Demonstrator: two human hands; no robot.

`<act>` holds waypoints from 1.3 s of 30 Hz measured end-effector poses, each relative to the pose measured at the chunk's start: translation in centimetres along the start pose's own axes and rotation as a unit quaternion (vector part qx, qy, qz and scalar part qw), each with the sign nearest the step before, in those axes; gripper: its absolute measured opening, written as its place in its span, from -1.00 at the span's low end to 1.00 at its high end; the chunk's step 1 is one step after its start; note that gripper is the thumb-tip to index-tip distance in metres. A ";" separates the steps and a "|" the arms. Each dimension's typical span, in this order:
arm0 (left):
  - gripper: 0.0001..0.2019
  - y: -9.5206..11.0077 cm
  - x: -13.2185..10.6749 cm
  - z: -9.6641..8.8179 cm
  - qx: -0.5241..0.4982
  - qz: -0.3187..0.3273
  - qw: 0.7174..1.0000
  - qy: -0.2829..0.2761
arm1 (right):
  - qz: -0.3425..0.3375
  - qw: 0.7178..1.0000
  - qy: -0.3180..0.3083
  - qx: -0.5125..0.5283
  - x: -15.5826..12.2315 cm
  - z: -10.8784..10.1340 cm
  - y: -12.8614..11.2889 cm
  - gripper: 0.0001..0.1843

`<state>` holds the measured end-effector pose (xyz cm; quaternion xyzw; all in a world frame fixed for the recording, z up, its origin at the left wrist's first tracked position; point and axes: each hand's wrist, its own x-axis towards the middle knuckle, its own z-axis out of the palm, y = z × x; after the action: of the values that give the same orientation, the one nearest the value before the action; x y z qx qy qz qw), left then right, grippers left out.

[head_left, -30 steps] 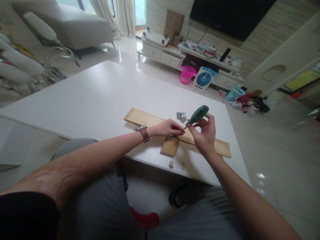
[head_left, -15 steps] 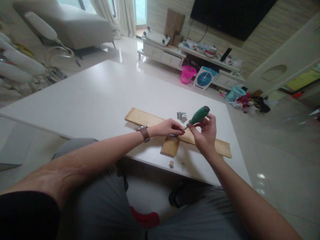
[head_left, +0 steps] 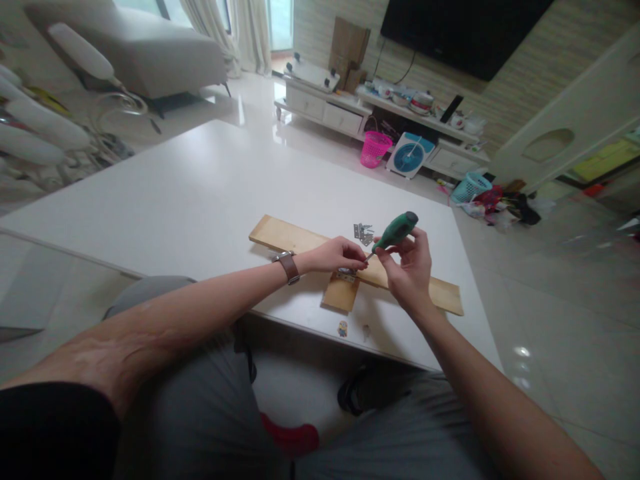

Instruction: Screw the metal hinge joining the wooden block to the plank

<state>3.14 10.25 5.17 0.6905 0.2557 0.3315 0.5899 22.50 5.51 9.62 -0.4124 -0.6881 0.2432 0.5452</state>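
My right hand [head_left: 411,267] grips a green screwdriver [head_left: 397,231] near the base of its handle, the shaft slanting down and left. Its tip meets the fingertips of my left hand [head_left: 345,254], which are pinched together; what they hold is hidden. Both hands are over a long wooden board [head_left: 290,236] lying across the table. Against its near edge sits a short wooden piece [head_left: 341,293], with a metal hinge [head_left: 346,277] at the joint, partly covered by my left hand. Loose hinges and screws [head_left: 363,233] lie just beyond the board.
The white table [head_left: 165,193] has its near edge close to my legs. A cartoon sticker [head_left: 343,329] is on it near that edge. Past the table stand a pink basket [head_left: 375,149], a blue and white fan [head_left: 409,157] and a low cabinet [head_left: 320,110].
The screwdriver and my right hand have shifted very slightly left. My left hand and the boards look the same.
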 end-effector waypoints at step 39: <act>-0.85 0.3 -0.1 0.6 -0.025 -0.030 0.998 0.055 | -0.001 0.999 0.000 -0.044 0.1 0.1 -0.3 -0.51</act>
<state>3.52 9.71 5.36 0.6482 0.3002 0.3573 0.6017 22.34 5.40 9.91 -0.4349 -0.6983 0.2121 0.5274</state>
